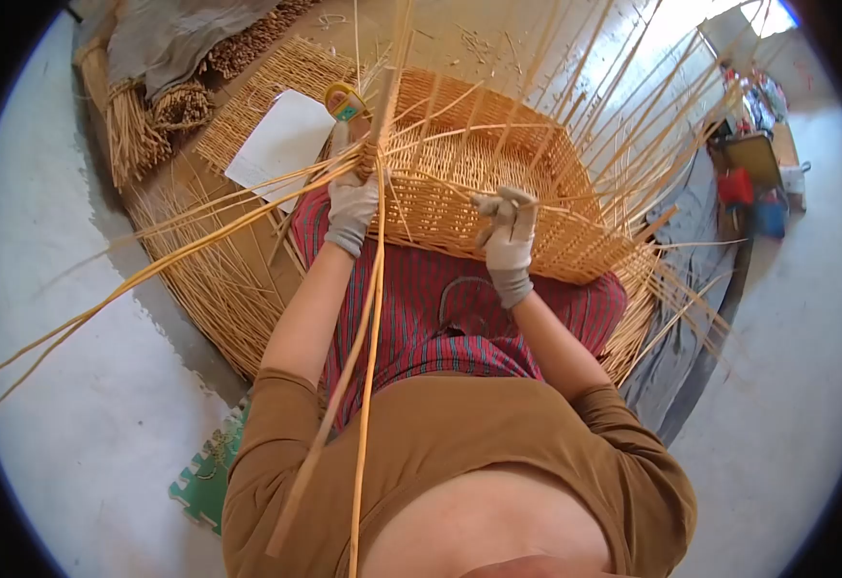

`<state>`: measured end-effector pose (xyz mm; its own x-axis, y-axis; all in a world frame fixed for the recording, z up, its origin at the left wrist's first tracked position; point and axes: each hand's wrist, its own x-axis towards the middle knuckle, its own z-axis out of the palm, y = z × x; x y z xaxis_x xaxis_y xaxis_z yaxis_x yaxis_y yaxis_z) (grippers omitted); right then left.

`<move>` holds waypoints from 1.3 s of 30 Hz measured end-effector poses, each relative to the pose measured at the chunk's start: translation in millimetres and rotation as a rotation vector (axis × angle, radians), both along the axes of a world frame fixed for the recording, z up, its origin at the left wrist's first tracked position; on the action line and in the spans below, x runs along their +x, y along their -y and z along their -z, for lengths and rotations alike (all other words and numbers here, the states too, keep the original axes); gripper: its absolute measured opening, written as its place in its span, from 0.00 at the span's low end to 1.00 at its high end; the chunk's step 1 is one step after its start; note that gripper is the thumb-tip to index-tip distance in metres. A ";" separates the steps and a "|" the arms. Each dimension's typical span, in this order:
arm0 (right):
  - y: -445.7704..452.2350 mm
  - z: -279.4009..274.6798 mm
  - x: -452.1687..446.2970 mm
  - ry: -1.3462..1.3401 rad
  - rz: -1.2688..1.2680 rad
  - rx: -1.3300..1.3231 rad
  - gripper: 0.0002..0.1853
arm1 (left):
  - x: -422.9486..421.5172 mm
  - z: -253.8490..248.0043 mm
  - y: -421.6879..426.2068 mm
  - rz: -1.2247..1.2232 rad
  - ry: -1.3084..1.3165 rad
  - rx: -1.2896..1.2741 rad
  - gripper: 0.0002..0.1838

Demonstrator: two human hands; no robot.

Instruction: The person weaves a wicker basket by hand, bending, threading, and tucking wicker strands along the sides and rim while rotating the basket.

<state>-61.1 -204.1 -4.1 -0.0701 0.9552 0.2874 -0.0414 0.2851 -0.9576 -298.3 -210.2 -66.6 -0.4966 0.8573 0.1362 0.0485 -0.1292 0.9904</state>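
A partly woven wicker basket [431,214] rests on my lap, over a red striped cloth [411,299]. Long upright stakes rise from its sides. My left hand [349,207], in a pale work glove, grips a bundle of wicker rods [190,243] at the basket's left corner; its fingertips are partly hidden behind them. Loose rods trail from there to the left and down across my body. My right hand [510,236], gloved too, is closed on a thin wicker rod [450,190] along the near rim. Its fingers are curled, the thumb side towards the left.
Beyond my left hand lie a white sheet [281,144], a woven mat [291,82] and a round tape measure [344,101]. Cut rods [214,279] spread on the left. Bundled rods [132,125] stand upper left. Red and blue items [753,197] sit far right. Long stakes fan out upper right.
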 end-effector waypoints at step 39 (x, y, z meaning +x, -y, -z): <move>-84.6 -32.6 177.4 0.866 0.373 0.276 0.34 | 254.5 -65.9 -30.0 0.569 -1.505 -0.066 0.34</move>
<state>116.3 -119.5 28.5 -0.0695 0.8659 0.4954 0.7815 0.3559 -0.5124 -43.8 -180.2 -0.7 0.4165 0.8984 0.1395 0.8976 -0.4308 0.0939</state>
